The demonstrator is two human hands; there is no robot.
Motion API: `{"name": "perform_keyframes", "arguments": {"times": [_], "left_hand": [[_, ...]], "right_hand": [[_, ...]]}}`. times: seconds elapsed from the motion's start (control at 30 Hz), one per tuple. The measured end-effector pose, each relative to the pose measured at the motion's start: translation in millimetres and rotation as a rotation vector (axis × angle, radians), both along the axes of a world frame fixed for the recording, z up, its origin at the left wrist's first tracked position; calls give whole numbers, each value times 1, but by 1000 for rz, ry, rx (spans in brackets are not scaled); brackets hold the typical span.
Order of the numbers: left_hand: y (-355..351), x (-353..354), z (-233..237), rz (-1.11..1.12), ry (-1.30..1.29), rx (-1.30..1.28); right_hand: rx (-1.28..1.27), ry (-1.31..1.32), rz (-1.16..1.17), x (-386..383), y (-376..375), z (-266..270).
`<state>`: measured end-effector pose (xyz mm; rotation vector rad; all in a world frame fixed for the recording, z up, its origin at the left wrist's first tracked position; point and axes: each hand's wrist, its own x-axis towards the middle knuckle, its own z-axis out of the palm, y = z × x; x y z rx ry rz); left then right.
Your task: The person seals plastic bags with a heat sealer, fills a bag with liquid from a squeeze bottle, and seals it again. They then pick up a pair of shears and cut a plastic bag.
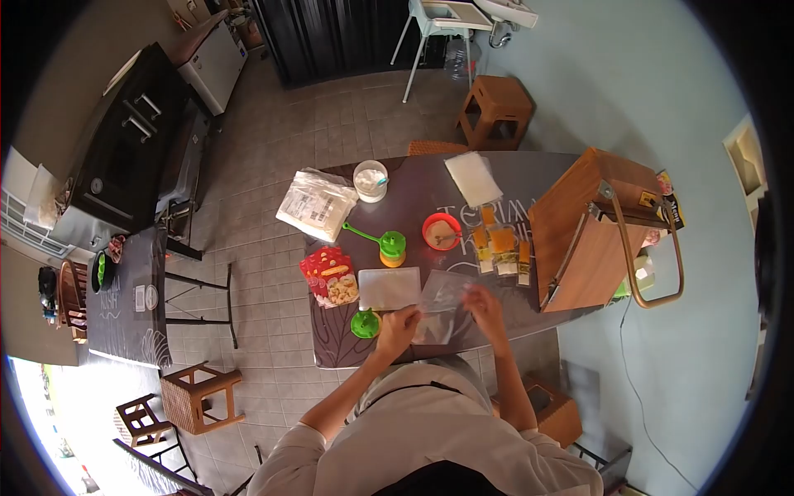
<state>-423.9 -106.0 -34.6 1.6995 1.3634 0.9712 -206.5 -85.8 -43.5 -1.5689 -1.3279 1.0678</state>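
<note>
Clear plastic bag (442, 299) lies flat on the near edge of the dark table (413, 198), pinched between both hands. The left hand (398, 325) has its fingers closed on the bag's near-left corner, and the right hand (485, 306) grips the opposite edge. Just left of the grip sits a flat grey pouch (389, 288), with a green lid (364, 324) touching the left hand's outer side and red snack packets (331, 277) further left. Beyond the grip stand a row of filled orange packets (501, 248), a red bowl (441, 231) and a green scoop (385, 245). To the right of the right hand rises a wooden box (591, 227). Past the table's far end a wooden stool (496, 103) stands on the tiled floor (331, 124), against a pale blue wall (645, 74).
</note>
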Motion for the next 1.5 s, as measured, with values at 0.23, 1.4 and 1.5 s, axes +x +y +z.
{"name": "perform_keyframes", "arguments": {"times": [0.23, 1.4, 1.5], "left_hand": [[11, 3, 11, 91, -202, -145], [13, 41, 19, 49, -107, -165], [11, 35, 16, 1, -85, -276]], "right_hand": [[-180, -840, -335, 94, 89, -105], [39, -1081, 86, 104, 51, -115], [-41, -1129, 13, 112, 53, -121]]}}
